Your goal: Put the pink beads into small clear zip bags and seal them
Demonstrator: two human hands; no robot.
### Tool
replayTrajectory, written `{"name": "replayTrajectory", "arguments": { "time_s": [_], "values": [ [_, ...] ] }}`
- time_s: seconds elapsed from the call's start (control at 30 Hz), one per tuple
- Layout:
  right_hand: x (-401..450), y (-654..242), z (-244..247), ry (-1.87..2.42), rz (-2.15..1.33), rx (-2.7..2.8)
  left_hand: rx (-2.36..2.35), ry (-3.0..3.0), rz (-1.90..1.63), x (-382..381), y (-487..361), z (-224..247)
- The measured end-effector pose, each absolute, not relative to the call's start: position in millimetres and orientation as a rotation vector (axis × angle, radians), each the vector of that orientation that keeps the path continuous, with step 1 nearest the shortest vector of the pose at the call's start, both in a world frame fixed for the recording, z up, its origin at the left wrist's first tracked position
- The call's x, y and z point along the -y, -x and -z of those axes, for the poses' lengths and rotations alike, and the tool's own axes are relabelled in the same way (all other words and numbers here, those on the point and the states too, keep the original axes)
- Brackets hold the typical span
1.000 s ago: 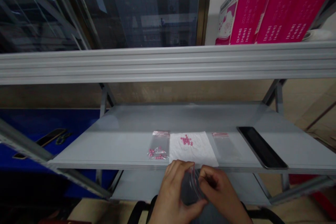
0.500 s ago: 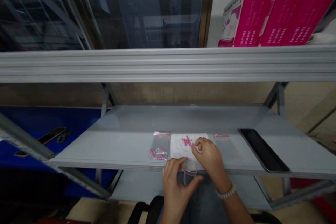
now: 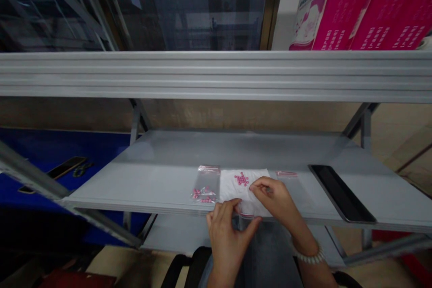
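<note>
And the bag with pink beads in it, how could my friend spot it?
Find the grey shelf holding the black tablet, then the white paper near the shelf's front edge. Just left of the paper lies a small clear bag. Pink beads show in its lower part, while the other bag, right of the paper, shows none.
</note>
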State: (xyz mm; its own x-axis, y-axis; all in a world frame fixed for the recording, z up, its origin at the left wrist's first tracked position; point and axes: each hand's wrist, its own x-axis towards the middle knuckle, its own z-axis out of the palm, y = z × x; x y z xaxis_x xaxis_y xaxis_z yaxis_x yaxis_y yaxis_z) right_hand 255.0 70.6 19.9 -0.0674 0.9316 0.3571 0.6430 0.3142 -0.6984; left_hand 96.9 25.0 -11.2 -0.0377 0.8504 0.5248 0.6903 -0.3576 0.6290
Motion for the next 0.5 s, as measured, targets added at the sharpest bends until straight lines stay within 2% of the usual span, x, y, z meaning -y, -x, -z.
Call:
{"name": "replayTrajectory", "arguments": {
  "time_s": [0.27, 0.5],
  "values": [
    [-98, -247, -5, 1.548, -0.287, 1.779, -1.681, -2.006, -1.325, -25, -97, 11],
    [-93, -249, -11, 1.507, -0.339, 1.791, -1.681, -1.984, -1.297, -26, -96, 11]
  ]
}}
